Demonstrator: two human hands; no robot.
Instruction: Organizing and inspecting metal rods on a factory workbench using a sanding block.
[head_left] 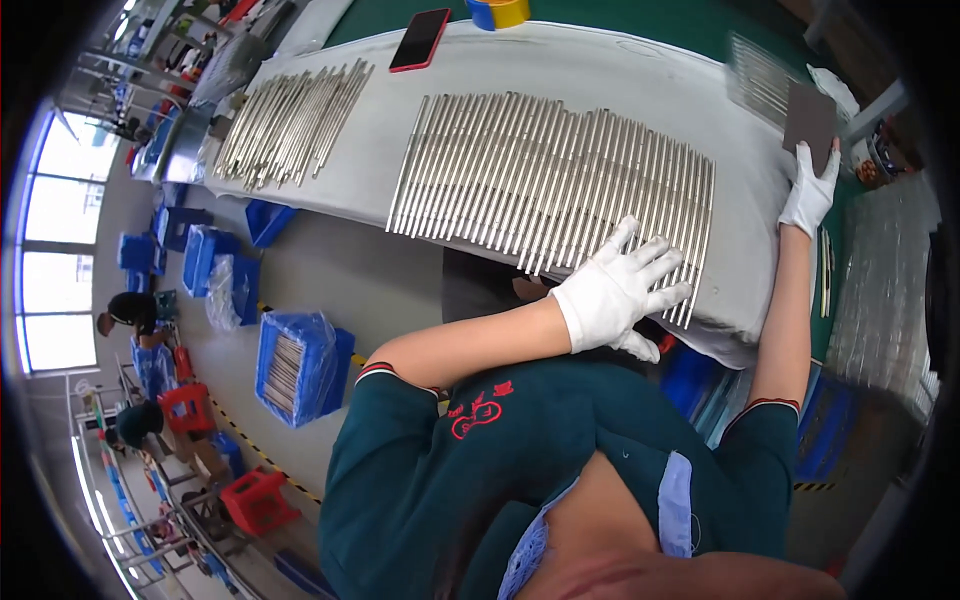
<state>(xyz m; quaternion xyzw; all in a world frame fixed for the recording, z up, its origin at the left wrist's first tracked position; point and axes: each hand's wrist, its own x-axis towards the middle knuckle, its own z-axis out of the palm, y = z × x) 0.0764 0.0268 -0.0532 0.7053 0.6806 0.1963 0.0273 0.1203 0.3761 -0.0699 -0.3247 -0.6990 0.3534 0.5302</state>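
Dozens of metal rods (555, 180) side by side on the table (745, 200), centre of frame.
On my feed, left hand (615, 293) at the row's lower right, fingers spread over the rod ends, released; right hand (811, 190), upper right of frame, fingers grasping a dark brown pad (810, 118). I also see a looser rod pile (292, 125), upper left.

Left hand (612, 295) over metal rods (550, 172), dark sheet (810, 118) in right hand (808, 195)
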